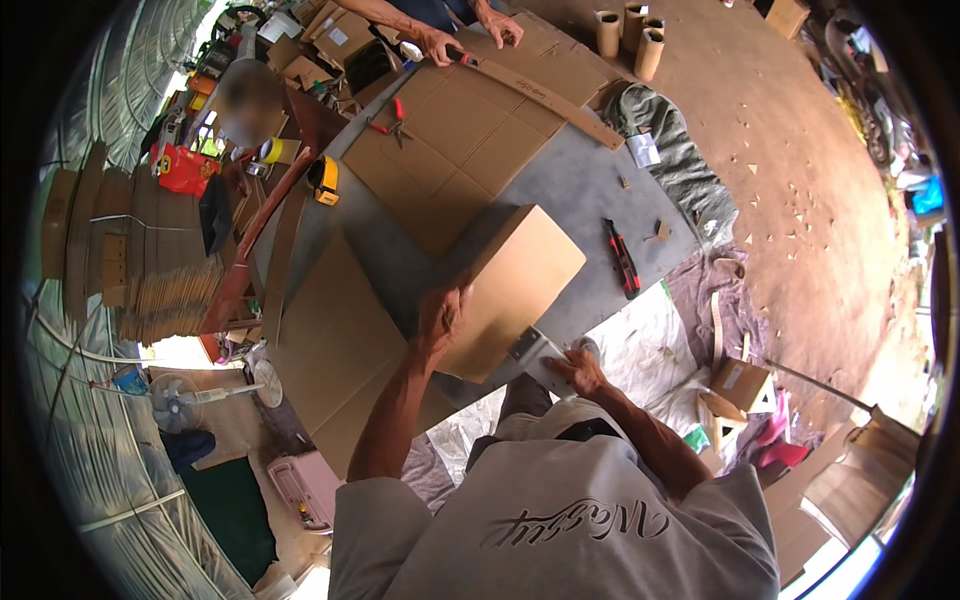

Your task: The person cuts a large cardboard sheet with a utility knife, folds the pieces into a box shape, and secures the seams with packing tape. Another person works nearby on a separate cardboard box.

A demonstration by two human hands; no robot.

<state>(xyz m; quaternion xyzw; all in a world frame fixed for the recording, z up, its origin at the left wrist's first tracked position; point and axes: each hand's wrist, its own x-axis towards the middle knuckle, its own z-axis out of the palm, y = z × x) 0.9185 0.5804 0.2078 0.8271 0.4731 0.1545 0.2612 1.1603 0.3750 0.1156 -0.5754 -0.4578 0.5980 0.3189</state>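
A plain brown cardboard box (520, 270) stands tilted over the near edge of the grey-topped table. Against its left side is my left hand (443, 312), fingers bent round the edge and slightly blurred. My right hand (580, 370) is closed on a grey metal hand tool (541, 358), which has a flat body and a dark end and touches the box's lower right edge. Its exact kind is hard to make out. Left of the box lies a folded cardboard sheet (335, 330), partly behind my left forearm. A red and black utility knife (621, 258) rests to the right.
Across the table another person's hands (437, 47) hold a long wooden strip (550, 98) over a flattened carton (450, 130). Red-handled pliers (393, 124) and a yellow tape measure (323, 180) lie at left. Cardboard tubes (649, 54) stand beyond; a dark cloth (675, 140) drapes the right edge.
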